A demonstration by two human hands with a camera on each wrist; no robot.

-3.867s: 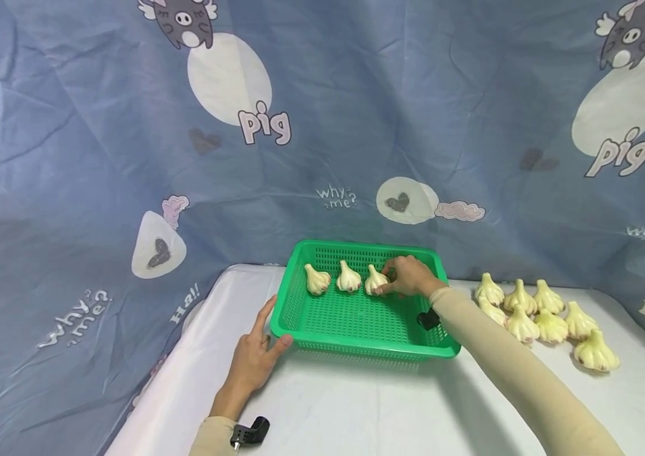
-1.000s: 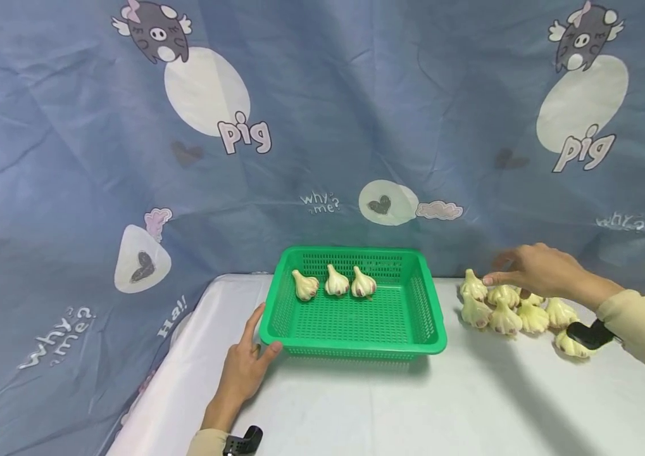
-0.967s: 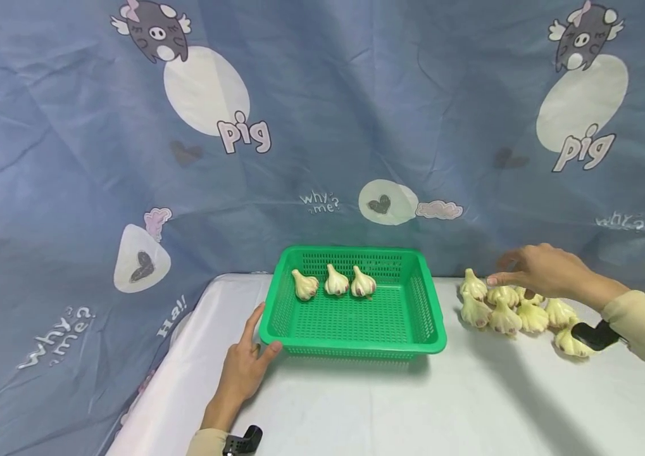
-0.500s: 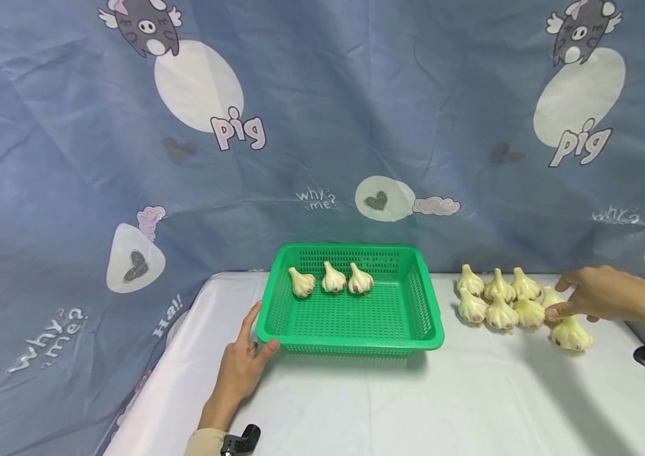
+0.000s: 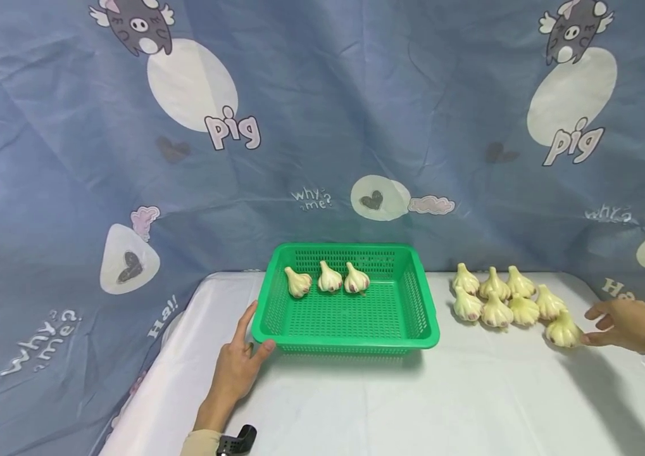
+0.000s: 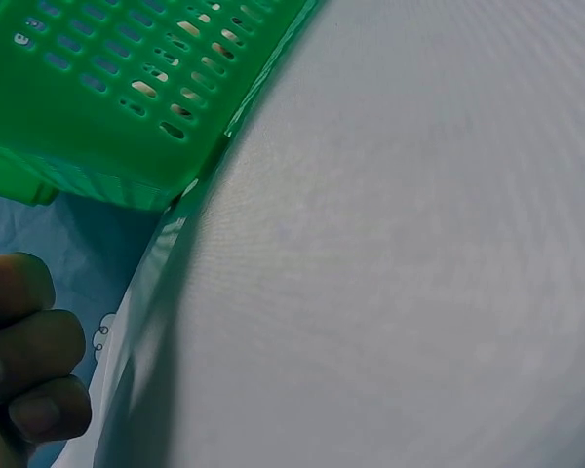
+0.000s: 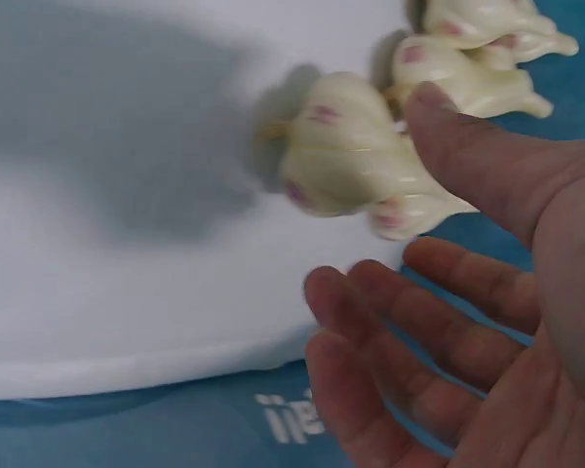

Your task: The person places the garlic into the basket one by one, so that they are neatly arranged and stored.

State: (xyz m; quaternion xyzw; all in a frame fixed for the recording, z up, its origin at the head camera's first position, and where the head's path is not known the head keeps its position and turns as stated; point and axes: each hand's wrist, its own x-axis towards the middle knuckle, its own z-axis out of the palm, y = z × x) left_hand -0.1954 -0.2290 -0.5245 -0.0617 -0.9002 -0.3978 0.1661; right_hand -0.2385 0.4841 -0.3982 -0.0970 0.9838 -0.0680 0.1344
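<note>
In the head view, my left hand (image 5: pixel 233 370) is at the front left corner of a green plastic basket (image 5: pixel 345 343). Its index finger lies along the basket's side and the thumb touches the front rim; in the left wrist view the other fingers (image 6: pixel 39 356) curl loosely below the basket wall. Three garlic bulbs, one of them the leftmost bulb (image 5: pixel 298 282), sit in a row at the basket's back. My right hand (image 5: pixel 632 324) hovers beside the nearest loose garlic bulb (image 5: pixel 563 330), thumb and fingers spread apart. In the right wrist view nothing lies between them.
Several more garlic bulbs (image 5: pixel 495 310) stand clustered in two rows on the right of the white-covered table (image 5: pixel 356 405). A blue printed curtain (image 5: pixel 311 126) hangs right behind the table and along its left side.
After leaving the third bulb in the basket, my right hand has moved right, over the cluster, and down to the outermost bulb. My left hand has stayed at the basket's corner.
</note>
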